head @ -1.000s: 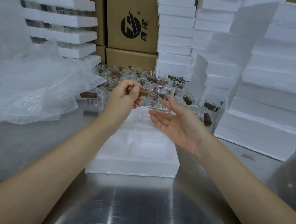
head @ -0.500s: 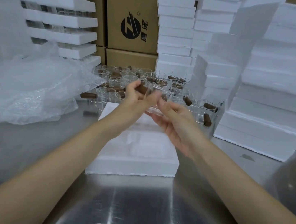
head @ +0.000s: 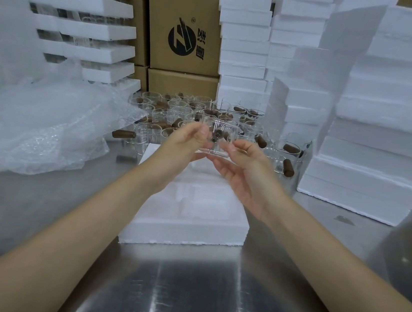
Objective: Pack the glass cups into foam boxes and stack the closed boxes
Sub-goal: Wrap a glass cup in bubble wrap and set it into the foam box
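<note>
I hold one clear glass cup (head: 220, 138) in the air above the open foam box (head: 186, 213), which lies on the steel table with moulded hollows facing up. My left hand (head: 185, 142) pinches the cup's left side. My right hand (head: 243, 166) grips its right side and base from below. The cup's wooden handle is hidden behind my fingers. Several more glass cups with brown wooden handles (head: 194, 115) stand crowded at the back of the table.
Crumpled bubble wrap (head: 39, 123) covers the left of the table. Stacks of closed white foam boxes (head: 374, 141) rise at the right and behind. Cardboard cartons (head: 186, 35) and foam trays (head: 85, 27) stand at the back.
My left hand brought the cup by its handle toward the middle. My right hand, open a second ago, has closed in and now holds the cup too.
</note>
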The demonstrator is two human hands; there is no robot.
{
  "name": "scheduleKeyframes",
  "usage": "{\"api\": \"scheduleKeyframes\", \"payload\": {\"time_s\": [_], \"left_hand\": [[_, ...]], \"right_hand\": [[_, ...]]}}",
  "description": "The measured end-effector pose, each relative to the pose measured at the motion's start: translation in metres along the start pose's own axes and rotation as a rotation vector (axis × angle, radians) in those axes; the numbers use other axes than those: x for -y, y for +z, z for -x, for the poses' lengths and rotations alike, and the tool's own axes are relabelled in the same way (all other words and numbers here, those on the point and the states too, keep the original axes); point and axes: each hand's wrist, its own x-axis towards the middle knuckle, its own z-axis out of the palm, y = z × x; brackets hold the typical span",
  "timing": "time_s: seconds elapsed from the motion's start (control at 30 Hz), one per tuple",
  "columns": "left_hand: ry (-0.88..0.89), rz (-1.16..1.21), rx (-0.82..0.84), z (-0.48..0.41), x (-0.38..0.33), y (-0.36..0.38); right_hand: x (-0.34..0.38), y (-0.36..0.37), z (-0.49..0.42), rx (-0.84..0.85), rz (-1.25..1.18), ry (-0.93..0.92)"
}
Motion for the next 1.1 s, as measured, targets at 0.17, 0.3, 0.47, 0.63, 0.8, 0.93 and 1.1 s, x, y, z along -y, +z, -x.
{"api": "scheduleKeyframes", "payload": {"time_s": [0.17,0.3,0.47,0.63,0.8,0.93,1.1], "left_hand": [[-0.037,-0.072,0.048,0.0,-0.0009,-0.0002],[-0.074,-0.176,0.033,0.0009,-0.0008,0.0009],[-0.103,0.087,-0.126,-0.0018,-0.0017,-0.003],[-0.148,0.359,-0.087,-0.0014,-0.0068,-0.0012],[-0.196,0.36,-0.059,-0.002,-0.0082,-0.0002],[-0.211,0.322,-0.04,-0.0001,-0.0086,0.0009],[-0.224,0.269,0.003,0.0013,-0.0097,0.0023]], "right_hand": [[0.0003,-0.0005,0.0008,0.037,-0.005,-0.015],[-0.0018,-0.0017,0.0038,0.122,0.203,-0.089],[0.0004,-0.0011,0.0018,0.084,0.149,-0.116],[0.0014,-0.0032,-0.0001,0.006,-0.056,-0.042],[0.0033,-0.0026,0.0011,0.035,-0.001,-0.066],[0.0032,-0.0043,0.0009,0.041,0.021,-0.068],[0.0024,-0.0051,-0.001,0.023,0.03,-0.061]]}}
